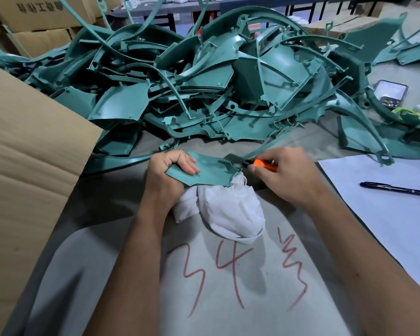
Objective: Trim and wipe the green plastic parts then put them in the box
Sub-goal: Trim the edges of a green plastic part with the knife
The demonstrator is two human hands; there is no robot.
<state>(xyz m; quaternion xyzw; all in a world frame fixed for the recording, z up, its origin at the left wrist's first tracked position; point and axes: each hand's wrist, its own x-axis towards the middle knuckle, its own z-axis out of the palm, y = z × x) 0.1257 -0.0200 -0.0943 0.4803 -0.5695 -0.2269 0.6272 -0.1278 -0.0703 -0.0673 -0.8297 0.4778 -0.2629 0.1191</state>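
Left hand (174,169): grips flat green plastic part (205,172).
Right hand (285,174): grips orange utility knife (262,164).
Risk: blade slipping toward the left fingers (190,167).

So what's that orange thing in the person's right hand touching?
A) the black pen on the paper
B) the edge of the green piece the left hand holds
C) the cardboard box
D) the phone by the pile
B: the right hand holds the orange cutter with its tip at the edge of the green piece that the left hand grips above a white cloth.
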